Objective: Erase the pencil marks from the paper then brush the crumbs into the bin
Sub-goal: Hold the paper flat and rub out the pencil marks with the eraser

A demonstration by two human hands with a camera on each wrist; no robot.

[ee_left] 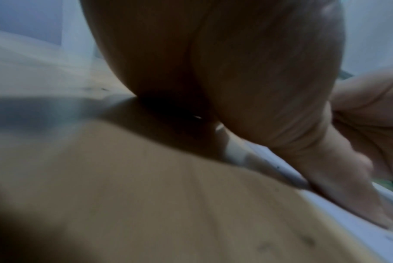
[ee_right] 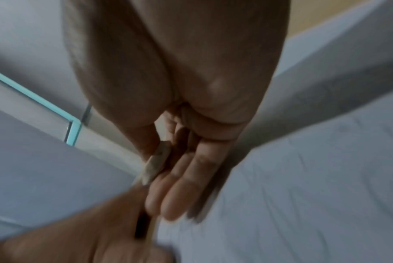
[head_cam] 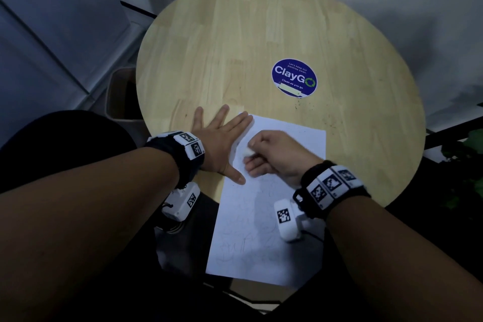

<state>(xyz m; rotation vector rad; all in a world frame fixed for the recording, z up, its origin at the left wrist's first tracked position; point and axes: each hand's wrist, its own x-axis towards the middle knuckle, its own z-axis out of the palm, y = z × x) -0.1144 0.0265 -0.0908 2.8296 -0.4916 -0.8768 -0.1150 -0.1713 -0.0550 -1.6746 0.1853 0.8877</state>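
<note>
A white sheet of paper (head_cam: 292,144) lies on the near part of the round wooden table (head_cam: 235,34), overhanging its front edge. Faint pencil scribbles (head_cam: 243,243) cover its lower half. My left hand (head_cam: 222,141) lies flat with its fingers spread, pressing the sheet's left edge; in the left wrist view its thumb (ee_left: 339,186) rests on the paper (ee_left: 375,233). My right hand (head_cam: 271,154) pinches a small white eraser (head_cam: 247,152) against the upper left of the sheet. The right wrist view shows the eraser (ee_right: 158,163) between thumb and fingers above the paper (ee_right: 303,178).
A beige bin (head_cam: 119,94) stands on the floor under the table's left edge. A blue round ClayGo sticker (head_cam: 294,77) sits mid-table. Dark crumbs (head_cam: 326,120) speckle the wood to the right of the sheet. A plant (head_cam: 465,165) shows at far right.
</note>
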